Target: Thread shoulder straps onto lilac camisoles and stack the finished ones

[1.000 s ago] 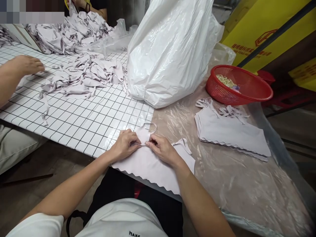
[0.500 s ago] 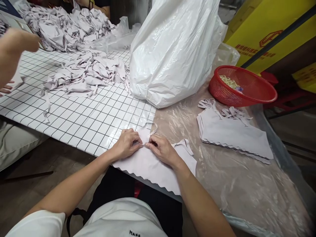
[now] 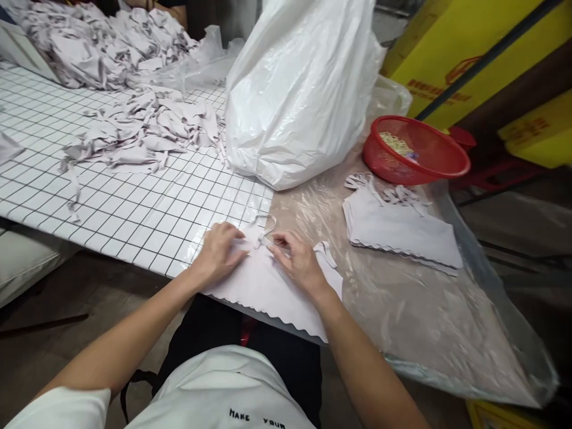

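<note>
A pale pinkish-grey camisole-like top (image 3: 263, 289) with thin straps and a scalloped hem lies flat at the table edge before me. My left hand (image 3: 221, 251) rests on its left side, thumb and fingers apart, holding nothing. On the other side, my right hand (image 3: 298, 261) lies over the fabric with thumb and forefinger parted beside the strap's base. The looped strap (image 3: 267, 221) stretches away from me between the hands. To the right sits a neat stack of like tops (image 3: 402, 229), straps toward the back.
A big white plastic bag (image 3: 299, 95) stands behind my hands. Beyond the stack is a red mesh basket (image 3: 417, 170) holding small pale items. Loose garments (image 3: 143, 128) lie piled on the grid-patterned cloth (image 3: 179, 196), with a larger heap (image 3: 102, 47) behind. A person's arm shows at the far edge.
My pinched fingers have parted and let go of the fabric at the strap's base; both hands have drawn slightly apart. A co-worker's hand at the left has left the view.
</note>
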A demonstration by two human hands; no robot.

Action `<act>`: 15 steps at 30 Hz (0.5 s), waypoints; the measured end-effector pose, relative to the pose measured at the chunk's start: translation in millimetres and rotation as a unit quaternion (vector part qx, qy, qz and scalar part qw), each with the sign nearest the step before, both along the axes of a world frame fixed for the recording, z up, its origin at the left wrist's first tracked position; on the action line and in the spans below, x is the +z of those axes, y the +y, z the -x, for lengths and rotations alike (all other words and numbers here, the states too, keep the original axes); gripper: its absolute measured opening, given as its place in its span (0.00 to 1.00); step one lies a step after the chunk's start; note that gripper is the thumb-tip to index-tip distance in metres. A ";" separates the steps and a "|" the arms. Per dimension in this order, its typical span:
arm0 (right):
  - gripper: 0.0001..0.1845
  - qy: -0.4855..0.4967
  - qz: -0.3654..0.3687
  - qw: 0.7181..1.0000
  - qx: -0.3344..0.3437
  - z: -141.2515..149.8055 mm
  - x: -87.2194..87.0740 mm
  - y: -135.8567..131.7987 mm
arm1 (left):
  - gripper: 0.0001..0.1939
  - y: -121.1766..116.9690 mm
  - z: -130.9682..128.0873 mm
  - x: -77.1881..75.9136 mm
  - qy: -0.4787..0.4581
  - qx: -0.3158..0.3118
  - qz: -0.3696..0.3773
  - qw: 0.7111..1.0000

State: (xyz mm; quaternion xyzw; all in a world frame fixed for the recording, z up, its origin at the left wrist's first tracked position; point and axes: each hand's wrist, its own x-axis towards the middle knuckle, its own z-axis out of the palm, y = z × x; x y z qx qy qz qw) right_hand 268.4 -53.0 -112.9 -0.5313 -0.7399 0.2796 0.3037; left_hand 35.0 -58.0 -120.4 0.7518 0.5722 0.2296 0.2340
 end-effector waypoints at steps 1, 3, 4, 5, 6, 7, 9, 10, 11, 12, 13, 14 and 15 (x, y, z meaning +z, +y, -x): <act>0.11 -0.036 0.003 0.998 -0.055 -16.2 6.0 -12.6 | 0.12 -9.3 6.9 0.4 0.022 0.042 -0.018 0.999; 0.14 -0.122 0.050 0.975 -0.179 -48.9 15.7 -46.9 | 0.18 -29.7 22.1 -0.7 0.070 0.113 -0.028 0.991; 0.16 -0.162 0.094 0.954 -0.233 -61.7 18.6 -66.5 | 0.20 -39.3 28.8 -2.1 0.084 0.128 -0.015 0.988; 0.17 -0.195 0.141 0.932 -0.273 -70.2 20.0 -85.8 | 0.22 -47.5 34.1 -3.6 0.091 0.133 0.001 0.987; 0.17 -0.219 0.181 0.912 -0.297 -74.0 20.0 -103.2 | 0.23 -53.9 37.5 -4.8 0.094 0.131 0.017 0.987; 0.17 -0.239 0.208 0.897 -0.309 -73.2 19.2 -117.5 | 0.21 -58.3 39.0 -5.4 0.093 0.124 0.032 0.987; 0.16 -0.269 0.232 0.883 -0.306 -62.3 17.1 -134.9 | 0.18 -61.5 37.5 -3.9 0.084 0.105 0.063 0.989; 0.15 -0.282 0.233 0.882 -0.298 -55.0 16.9 -138.3 | 0.17 -61.1 35.7 -1.8 0.077 0.097 0.086 0.989; 0.13 -0.292 0.233 0.881 -0.290 -48.4 17.7 -139.1 | 0.17 -60.0 33.9 0.8 0.068 0.093 0.116 0.987; 0.12 -0.298 0.237 0.880 -0.283 -43.3 19.3 -138.3 | 0.18 -58.7 32.5 3.6 0.053 0.092 0.149 0.983; 0.11 -0.300 0.243 0.879 -0.279 -40.3 21.6 -136.9 | 0.19 -57.6 32.0 6.1 0.032 0.095 0.184 0.978; 0.10 -0.301 0.249 0.877 -0.279 -39.4 24.1 -135.5 | 0.21 -56.8 32.3 7.8 0.004 0.100 0.215 0.972; 0.11 -0.301 0.257 0.874 -0.283 -40.3 26.5 -134.6 | 0.23 -56.4 33.5 8.8 -0.030 0.109 0.237 0.965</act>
